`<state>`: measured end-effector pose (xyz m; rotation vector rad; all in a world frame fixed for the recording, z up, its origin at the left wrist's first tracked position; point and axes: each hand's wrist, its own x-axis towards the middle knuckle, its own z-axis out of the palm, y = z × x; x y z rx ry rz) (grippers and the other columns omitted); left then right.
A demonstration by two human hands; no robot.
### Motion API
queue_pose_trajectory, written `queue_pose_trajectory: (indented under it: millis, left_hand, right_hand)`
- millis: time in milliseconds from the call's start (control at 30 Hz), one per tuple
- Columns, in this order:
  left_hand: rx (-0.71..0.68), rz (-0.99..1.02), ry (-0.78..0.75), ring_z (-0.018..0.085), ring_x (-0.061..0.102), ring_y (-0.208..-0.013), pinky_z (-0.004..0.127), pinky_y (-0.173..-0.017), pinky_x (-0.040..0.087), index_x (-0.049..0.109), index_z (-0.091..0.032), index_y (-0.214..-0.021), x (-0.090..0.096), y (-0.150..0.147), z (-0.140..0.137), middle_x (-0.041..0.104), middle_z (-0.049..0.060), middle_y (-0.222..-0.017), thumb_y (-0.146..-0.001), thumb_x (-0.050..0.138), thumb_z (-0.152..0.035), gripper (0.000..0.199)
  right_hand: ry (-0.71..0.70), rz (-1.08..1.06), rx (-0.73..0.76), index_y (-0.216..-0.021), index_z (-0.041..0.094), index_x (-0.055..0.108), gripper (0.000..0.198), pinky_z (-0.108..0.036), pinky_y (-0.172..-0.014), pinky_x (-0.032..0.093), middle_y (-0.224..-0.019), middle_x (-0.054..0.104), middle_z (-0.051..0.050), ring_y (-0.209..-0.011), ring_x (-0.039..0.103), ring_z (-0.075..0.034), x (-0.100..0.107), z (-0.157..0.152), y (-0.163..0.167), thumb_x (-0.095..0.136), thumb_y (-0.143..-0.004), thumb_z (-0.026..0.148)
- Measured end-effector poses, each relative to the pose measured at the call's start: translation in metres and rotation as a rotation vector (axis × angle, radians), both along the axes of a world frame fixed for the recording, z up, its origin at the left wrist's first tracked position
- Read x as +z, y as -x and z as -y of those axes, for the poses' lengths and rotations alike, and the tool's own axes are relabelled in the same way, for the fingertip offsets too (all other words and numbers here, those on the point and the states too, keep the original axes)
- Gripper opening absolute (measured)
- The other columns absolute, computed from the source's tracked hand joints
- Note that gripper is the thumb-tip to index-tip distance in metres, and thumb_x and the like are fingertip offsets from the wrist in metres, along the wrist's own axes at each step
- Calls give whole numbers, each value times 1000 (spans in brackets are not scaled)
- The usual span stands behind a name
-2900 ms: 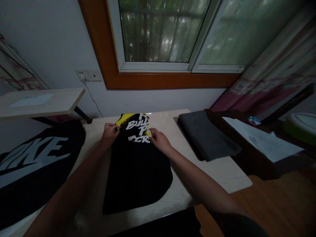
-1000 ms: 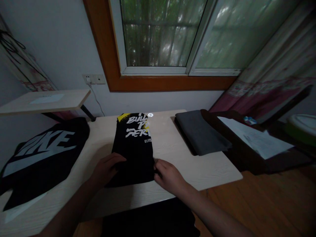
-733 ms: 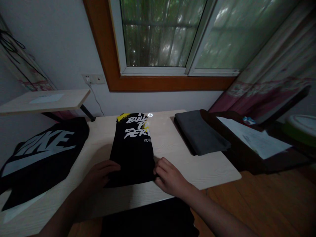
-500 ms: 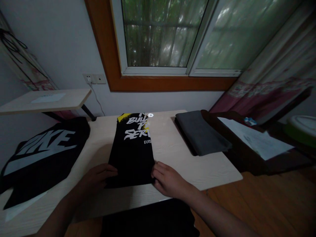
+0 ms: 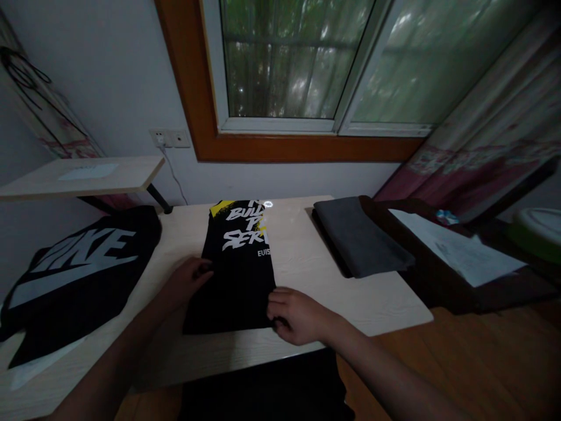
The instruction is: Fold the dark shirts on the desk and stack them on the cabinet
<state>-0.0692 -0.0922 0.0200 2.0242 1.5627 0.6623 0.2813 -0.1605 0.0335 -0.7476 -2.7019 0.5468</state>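
A folded black T-shirt (image 5: 230, 292) with white lettering and a yellow patch lies flat in a long strip, its lower end close to the table's front edge. At its left edge is my left hand (image 5: 188, 280), fingers loosely bent and apart over the cloth, with no fabric visibly gripped. My right hand (image 5: 293, 316) is closed at the lower right edge of the shirt, fingertips pinching the cloth; the thumb is partly hidden.
On the pale table (image 5: 302, 257), a dark grey folded cloth (image 5: 363, 237) lies right and a black garment with white print (image 5: 83, 269) left. A raised shelf (image 5: 83, 175) stands back left. Papers (image 5: 456, 248) lie on a dark surface at right.
My left hand has moved up along the shirt's left edge, away from the lower left corner. My right hand stays at the lower right edge.
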Motion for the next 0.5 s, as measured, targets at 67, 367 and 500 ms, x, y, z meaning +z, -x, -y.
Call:
queue_pose_trajectory:
  millis: [67,367,500]
  left_hand:
    - [78,-4,1,22,68,-88,37,-85,55,68,-19,-116,-3,-6,-25,71,8,-102,-83,65,-45,43]
    - [320,-23,44,18,65,-81,29,-79,49,58,-18,-127,7,-34,-117,69,1,-87,-74,67,-27,54]
    - [394,27,-12,18,66,-85,29,-83,48,59,-19,-124,4,-28,-123,69,2,-89,-76,62,-25,48]
  right_hand:
    - [10,-3,20,-85,22,59,17,-31,-75,45,-82,59,-2,-76,55,-18,-1,-3,2,59,-71,12]
    - [51,12,59,-80,23,59,16,-29,-72,44,-77,61,0,-70,54,-16,-4,-10,7,60,-67,13]
    - [62,16,76,-78,23,59,18,-29,-73,44,-76,62,1,-69,55,-16,-4,-10,5,60,-65,12]
